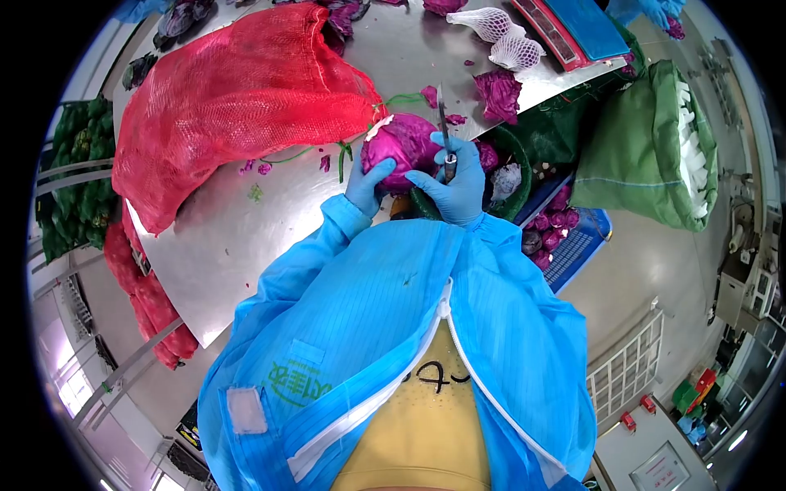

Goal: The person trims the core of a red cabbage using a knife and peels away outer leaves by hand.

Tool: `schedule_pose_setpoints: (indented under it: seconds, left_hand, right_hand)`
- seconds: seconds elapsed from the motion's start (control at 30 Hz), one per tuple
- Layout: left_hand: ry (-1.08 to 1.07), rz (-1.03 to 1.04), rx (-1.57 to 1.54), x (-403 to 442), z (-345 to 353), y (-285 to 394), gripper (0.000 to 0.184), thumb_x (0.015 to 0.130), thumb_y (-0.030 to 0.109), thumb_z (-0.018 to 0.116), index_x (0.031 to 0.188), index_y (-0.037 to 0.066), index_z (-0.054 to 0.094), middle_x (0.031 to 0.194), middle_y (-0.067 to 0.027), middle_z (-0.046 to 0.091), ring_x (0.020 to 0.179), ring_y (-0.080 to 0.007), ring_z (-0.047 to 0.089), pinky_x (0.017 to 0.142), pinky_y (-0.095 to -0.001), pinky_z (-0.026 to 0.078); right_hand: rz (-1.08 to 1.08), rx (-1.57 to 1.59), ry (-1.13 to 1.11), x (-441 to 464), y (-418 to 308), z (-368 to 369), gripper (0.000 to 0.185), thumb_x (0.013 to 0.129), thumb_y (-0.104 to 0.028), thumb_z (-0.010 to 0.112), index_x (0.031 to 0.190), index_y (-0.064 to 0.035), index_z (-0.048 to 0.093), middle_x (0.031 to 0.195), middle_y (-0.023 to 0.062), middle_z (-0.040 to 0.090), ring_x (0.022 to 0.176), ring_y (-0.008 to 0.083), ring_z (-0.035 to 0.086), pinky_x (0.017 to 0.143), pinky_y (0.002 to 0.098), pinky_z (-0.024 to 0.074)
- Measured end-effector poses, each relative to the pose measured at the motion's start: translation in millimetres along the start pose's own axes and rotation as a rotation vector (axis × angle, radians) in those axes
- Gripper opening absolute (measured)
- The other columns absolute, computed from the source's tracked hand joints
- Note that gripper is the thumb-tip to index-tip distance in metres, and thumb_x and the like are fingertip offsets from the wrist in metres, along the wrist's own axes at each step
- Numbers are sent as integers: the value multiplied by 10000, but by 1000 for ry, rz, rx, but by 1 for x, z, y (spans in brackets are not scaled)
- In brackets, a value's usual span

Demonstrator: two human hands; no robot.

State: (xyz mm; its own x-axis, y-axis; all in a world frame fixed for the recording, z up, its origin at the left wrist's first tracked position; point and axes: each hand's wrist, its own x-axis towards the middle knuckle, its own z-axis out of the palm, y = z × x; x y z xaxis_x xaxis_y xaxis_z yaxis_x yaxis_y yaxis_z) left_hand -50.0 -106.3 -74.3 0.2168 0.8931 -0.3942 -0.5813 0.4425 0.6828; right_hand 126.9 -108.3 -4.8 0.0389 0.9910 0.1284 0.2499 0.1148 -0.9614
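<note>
A purple cabbage [403, 147] is held up at the near edge of the metal table. My left hand [370, 186], in a blue glove, grips it from its lower left side. In my right hand [459, 184], also gloved, is a knife [443, 123] with its blade pointing up and away from me. The right thumb lies near the cabbage's lower right side; I cannot tell whether it touches. Beside the cabbage, a red mesh sack [237, 98] lies on the table with a green string at its mouth. Loose purple leaves [498, 94] lie beyond my right hand.
White foam nets [494, 34] and a blue-and-red tray [577, 33] sit at the far right of the table [205, 266]. To the right are a blue crate [583, 250] of small purple cabbages and a green sack [630, 151]. Another person's gloved hand [655, 11] shows at top right.
</note>
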Motion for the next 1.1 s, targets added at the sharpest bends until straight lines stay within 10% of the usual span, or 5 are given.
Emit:
schedule_pose_setpoints:
  seconds: [0.13,0.3,0.6,0.83,1.1]
  left_hand:
    - [15,340,248,-4,13,7,988,650,209,845,1433,77,257,1382,-134,392,1261,-273,431,1060,-397,384]
    - [26,760,831,-8,13,15,1134,544,305,899,1430,42,241,1402,-158,347,1270,-308,402,1078,-416,338]
    - [104,1164,1276,-14,30,28,1112,551,283,912,1418,54,255,1430,-202,319,1294,-358,382,1075,-439,347]
    - [182,1150,1303,-15,36,21,1086,534,307,915,1397,59,304,1404,-233,345,1280,-390,391,1062,-460,360]
    - [200,1049,1278,-18,31,17,1026,545,307,893,1388,88,351,1391,-196,377,1267,-378,409,1051,-447,381]
  right_hand:
    - [65,290,57,0,17,2,175,837,-81,696,1000,-40,646,750,-10,576,620,41,485,525,214,411]
    - [241,487,352,17,21,-23,262,882,-49,621,1138,-43,569,958,19,619,554,32,474,473,176,385]
    - [194,457,99,-5,10,-17,237,857,-55,654,1092,-67,633,1001,16,611,721,44,510,606,203,433]
    - [-35,13,80,-9,5,-4,341,810,-72,702,1141,-68,622,966,18,547,748,80,497,674,208,425]
    - [499,467,-128,13,4,-12,229,821,-129,716,980,-32,582,742,1,560,546,66,491,475,225,410]
